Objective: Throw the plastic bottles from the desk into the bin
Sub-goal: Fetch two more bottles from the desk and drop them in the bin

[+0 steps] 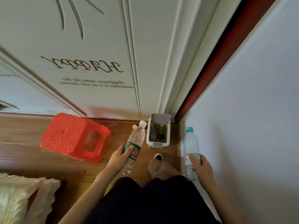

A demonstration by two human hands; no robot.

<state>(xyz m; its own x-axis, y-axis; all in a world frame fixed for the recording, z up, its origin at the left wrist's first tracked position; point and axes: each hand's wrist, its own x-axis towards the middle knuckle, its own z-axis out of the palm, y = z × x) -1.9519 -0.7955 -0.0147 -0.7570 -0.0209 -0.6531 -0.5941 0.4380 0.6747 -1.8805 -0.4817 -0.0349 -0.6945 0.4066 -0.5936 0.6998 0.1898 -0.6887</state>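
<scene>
Wooden floor point(32, 126) below me: my left hand point(119, 159) is clenched around a green-labelled bottle point(135, 143), my right hand point(201, 165) around a teal-capped bottle point(191, 146). Between them stands the open bin point(157, 143), bottles inside; a red stool point(72, 136) left.

A home: decorated door point(89, 62), wooden floor point(24, 135), red plastic stool point(71, 136), bedding point(21, 199).

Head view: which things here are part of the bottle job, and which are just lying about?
Job: white-capped bottle in left hand; teal-capped bottle in right hand; open bin.
Lying about: red stool, pale bedding, a red-and-white cap behind the left bottle.
</scene>
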